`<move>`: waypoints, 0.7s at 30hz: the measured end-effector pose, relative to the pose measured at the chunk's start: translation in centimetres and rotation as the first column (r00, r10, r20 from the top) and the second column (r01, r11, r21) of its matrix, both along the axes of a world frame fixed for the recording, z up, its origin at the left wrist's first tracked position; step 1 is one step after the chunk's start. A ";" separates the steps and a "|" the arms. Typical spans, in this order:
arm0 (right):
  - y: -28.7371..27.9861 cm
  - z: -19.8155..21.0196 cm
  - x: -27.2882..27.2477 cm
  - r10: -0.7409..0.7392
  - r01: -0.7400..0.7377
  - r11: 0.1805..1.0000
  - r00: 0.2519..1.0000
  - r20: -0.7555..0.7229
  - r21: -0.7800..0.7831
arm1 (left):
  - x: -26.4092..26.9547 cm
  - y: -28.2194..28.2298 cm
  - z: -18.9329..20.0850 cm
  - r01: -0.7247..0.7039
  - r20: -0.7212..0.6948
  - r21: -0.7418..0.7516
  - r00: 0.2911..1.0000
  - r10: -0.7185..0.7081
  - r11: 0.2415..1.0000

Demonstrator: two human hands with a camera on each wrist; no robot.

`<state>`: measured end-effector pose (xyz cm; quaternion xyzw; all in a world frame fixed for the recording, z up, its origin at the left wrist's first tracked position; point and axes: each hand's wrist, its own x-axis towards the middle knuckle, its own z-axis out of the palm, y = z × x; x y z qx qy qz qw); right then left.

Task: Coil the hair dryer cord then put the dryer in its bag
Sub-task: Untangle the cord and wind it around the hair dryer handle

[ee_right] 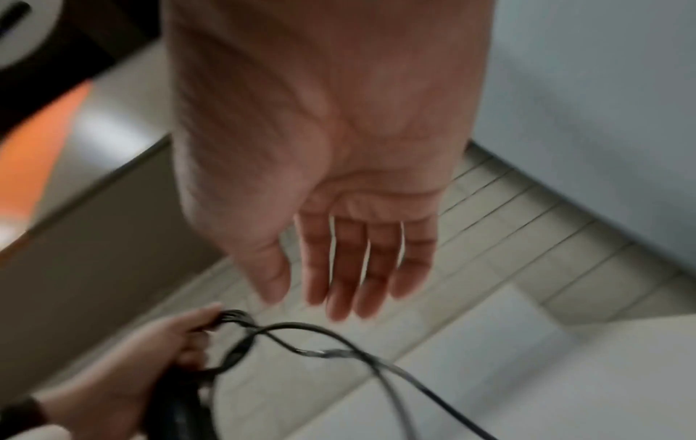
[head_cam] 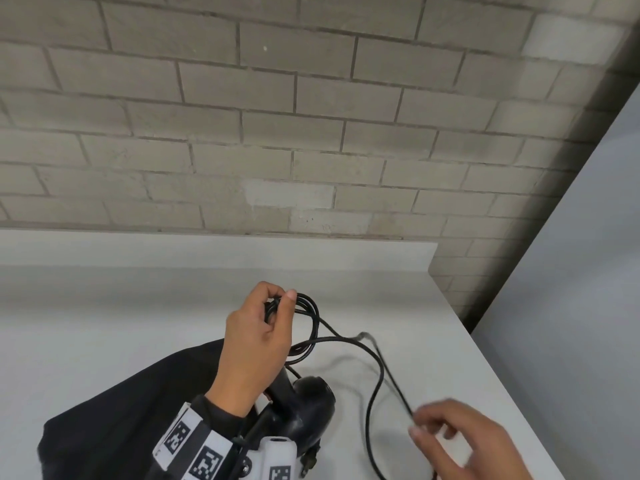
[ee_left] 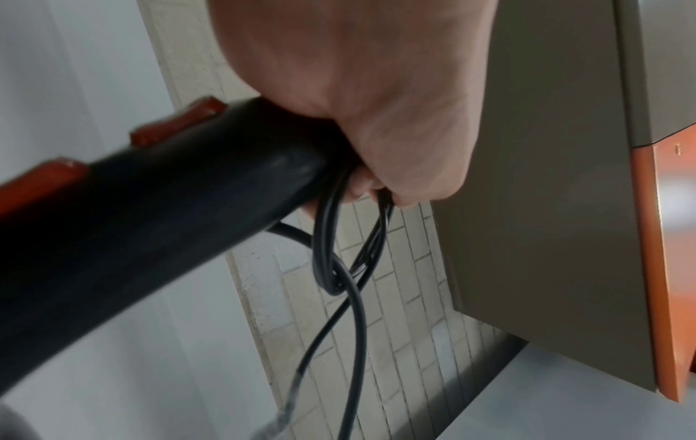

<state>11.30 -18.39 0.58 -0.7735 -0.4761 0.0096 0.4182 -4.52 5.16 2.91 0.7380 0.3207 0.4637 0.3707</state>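
My left hand [head_cam: 277, 301] grips the end of the black hair dryer's [head_cam: 311, 400] handle and pinches several loops of the black cord [head_cam: 308, 304] against it. The left wrist view shows the handle [ee_left: 150, 223], its red switches [ee_left: 177, 125] and the loops [ee_left: 324, 253] hanging from my left hand [ee_left: 376, 134]. The loose cord [head_cam: 375, 375] trails right across the table. My right hand [head_cam: 436, 434] hovers at the lower right beside that strand. Its fingers [ee_right: 320, 268] are straight and hold nothing, with the cord [ee_right: 301, 327] below them. The black bag [head_cam: 121, 410] lies under my left forearm.
The white table [head_cam: 138, 306] meets a grey brick wall [head_cam: 311, 133] at the back. Its right edge [head_cam: 485, 344] runs diagonally down past my right hand. A plug-like end [head_cam: 308, 460] shows just below the dryer.
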 end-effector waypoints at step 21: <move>3.4 2.5 -3.4 0.097 -0.117 0.963 0.991 0.094 0.243 | -0.1 -1.3 -0.6 0.081 0.038 0.081 0.996 -0.084 0.993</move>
